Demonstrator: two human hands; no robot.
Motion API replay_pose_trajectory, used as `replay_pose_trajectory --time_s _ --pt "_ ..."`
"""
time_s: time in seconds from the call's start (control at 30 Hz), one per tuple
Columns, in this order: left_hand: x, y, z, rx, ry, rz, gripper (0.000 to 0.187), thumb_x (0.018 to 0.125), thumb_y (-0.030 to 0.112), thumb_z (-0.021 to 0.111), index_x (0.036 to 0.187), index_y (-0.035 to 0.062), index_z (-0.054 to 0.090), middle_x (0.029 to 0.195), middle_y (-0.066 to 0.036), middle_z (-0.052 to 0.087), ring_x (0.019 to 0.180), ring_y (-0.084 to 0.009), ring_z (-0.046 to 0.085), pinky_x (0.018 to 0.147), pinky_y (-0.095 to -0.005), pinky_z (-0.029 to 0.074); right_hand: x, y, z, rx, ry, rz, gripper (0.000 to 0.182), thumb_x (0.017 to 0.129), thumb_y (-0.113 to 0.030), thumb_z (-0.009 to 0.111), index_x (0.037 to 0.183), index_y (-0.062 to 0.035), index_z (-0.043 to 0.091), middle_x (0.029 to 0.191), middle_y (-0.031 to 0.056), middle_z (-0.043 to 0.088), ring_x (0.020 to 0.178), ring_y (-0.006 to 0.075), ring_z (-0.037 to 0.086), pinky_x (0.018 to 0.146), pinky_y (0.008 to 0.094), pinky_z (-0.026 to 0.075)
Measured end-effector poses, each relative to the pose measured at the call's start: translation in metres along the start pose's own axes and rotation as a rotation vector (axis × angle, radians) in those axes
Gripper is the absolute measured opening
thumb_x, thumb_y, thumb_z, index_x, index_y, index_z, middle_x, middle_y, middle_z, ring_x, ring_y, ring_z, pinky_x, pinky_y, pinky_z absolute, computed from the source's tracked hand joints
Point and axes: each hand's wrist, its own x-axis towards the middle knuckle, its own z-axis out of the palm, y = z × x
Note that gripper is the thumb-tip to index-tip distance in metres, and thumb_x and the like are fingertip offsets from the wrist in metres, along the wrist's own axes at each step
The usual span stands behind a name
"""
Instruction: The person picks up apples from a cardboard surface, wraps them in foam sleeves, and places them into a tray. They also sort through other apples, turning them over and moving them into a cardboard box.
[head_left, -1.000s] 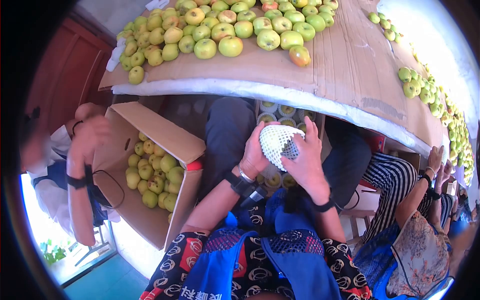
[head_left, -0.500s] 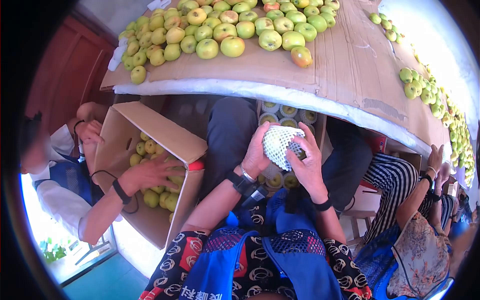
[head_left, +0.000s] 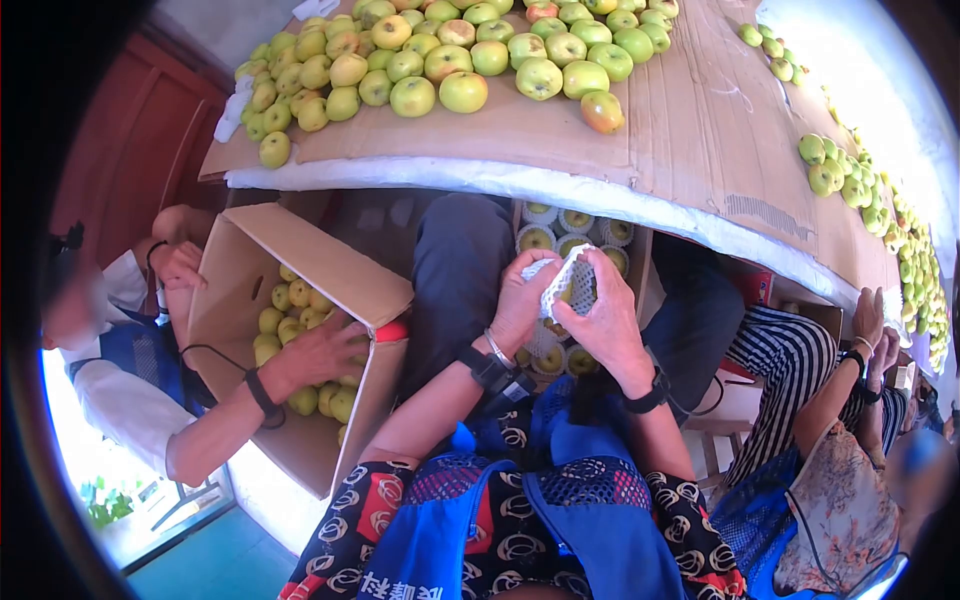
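Cardboard-covered table, twelve o'clock. Centre: my left hand and right hand pinch opposite sides of the foam net, apparently spreading its mouth. Just beyond: netted apples, foam likely cushioning them. Farther, eleven o'clock: loose apples.

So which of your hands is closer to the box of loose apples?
Left. The left hand is to the right of the box of loose apples, past a dark trouser leg; the right hand is farther right, across the white foam net.

Fruit packing workplace: apples heaped on a cardboard-covered table.
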Motion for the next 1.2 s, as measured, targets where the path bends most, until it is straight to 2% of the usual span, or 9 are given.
replay_pose_trajectory --time_s 0.37,0.47,0.6,0.63,0.67,0.73,0.77,0.97,1.2 --pt "0.003 -0.003 -0.011 0.436 -0.172 -0.072 0.026 0.091 0.021 0.043 0.1 0.0008 0.057 0.092 -0.004 0.06 0.079 -0.0068 0.055 0.068 -0.021 0.045 0.025 -0.014 -0.033 -0.268 -0.4 -0.073 0.04 0.064 -0.025 0.066 0.089 0.0003 0.048 0.085 0.018 0.055 0.079 0.0378 0.055 0.071 0.0427 0.044" --pt "-0.013 0.021 0.013 0.761 -0.262 0.061 0.025 0.09 0.023 0.048 0.09 0.0015 0.06 0.084 -0.003 0.06 0.075 -0.0071 0.054 0.067 -0.0226 0.043 0.026 -0.013 -0.034 -0.295 -0.475 -0.012 0.039 0.063 -0.026 0.069 0.085 0.0005 0.049 0.081 0.0173 0.055 0.076 0.0367 0.055 0.069 0.0414 0.045" --pt "-0.001 0.004 0.0 0.272 -0.264 -0.234 0.032 0.089 0.027 0.046 0.104 0.0003 0.055 0.092 -0.007 0.06 0.084 -0.0125 0.057 0.075 -0.0272 0.046 0.028 0.002 -0.04 -0.041 -0.481 0.055 0.045 0.062 -0.029 0.074 0.087 0.0003 0.05 0.078 0.0179 0.055 0.072 0.0327 0.056 0.067 0.0368 0.045" --pt "0.0 0.004 -0.001 0.131 -0.274 -0.314 0.036 0.09 0.027 0.044 0.112 -0.0009 0.052 0.099 -0.01 0.06 0.091 -0.016 0.058 0.08 -0.0302 0.047 0.028 -0.001 -0.045 0.007 -0.505 0.13 0.043 0.067 -0.032 0.072 0.091 -0.0017 0.053 0.09 0.016 0.059 0.083 0.03 0.058 0.074 0.0333 0.044" --pt "0.0 0.004 -0.001 0.129 -0.274 -0.315 0.036 0.09 0.027 0.044 0.112 -0.0009 0.052 0.099 -0.01 0.06 0.091 -0.016 0.058 0.08 -0.0302 0.047 0.024 0.006 -0.042 0.005 -0.506 0.131 0.043 0.067 -0.032 0.072 0.091 -0.0017 0.053 0.09 0.016 0.059 0.083 0.03 0.058 0.074 0.0333 0.044" --pt "-0.002 0.013 0.006 -0.282 -0.291 -0.314 0.035 0.089 0.024 0.044 0.116 0.001 0.047 0.098 -0.008 0.059 0.087 -0.0156 0.059 0.078 -0.0297 0.048 0.012 0.027 -0.03 0.423 -0.267 0.068 0.033 0.072 -0.021 0.07 0.092 -0.0024 0.052 0.096 0.0128 0.06 0.091 0.0202 0.057 0.08 0.0304 0.042" --pt "-0.001 0.014 0.006 -0.341 -0.295 -0.32 0.036 0.089 0.021 0.04 0.119 0.0012 0.045 0.106 -0.011 0.057 0.094 -0.0194 0.058 0.083 -0.0321 0.048 0.006 0.033 -0.027 0.569 -0.251 0.116 0.023 0.076 -0.011 0.065 0.093 -0.0031 0.052 0.102 0.0083 0.059 0.096 0.0147 0.053 0.086 0.0301 0.04" --pt "-0.003 0.022 0.01 -0.53 -0.312 -0.324 0.041 0.089 0.024 0.035 0.121 0.0006 0.046 0.115 -0.015 0.055 0.103 -0.0247 0.056 0.09 -0.0363 0.044 -0.004 0.037 -0.025 0.983 -0.211 0.334 0.012 0.082 -0.004 0.056 0.095 -0.0041 0.054 0.106 0.0066 0.057 0.099 0.0129 0.051 0.088 0.0286 0.039" --pt "0.011 -0.002 -0.017 -0.558 -0.191 -0.308 0.036 0.09 0.029 0.033 0.102 0.0046 0.057 0.103 -0.01 0.061 0.095 -0.0237 0.058 0.086 -0.0391 0.046 -0.019 0.044 -0.002 0.764 0.007 0.173 0.014 0.081 -0.005 0.058 0.095 -0.0026 0.055 0.104 0.0068 0.058 0.094 0.013 0.054 0.082 0.0278 0.042"
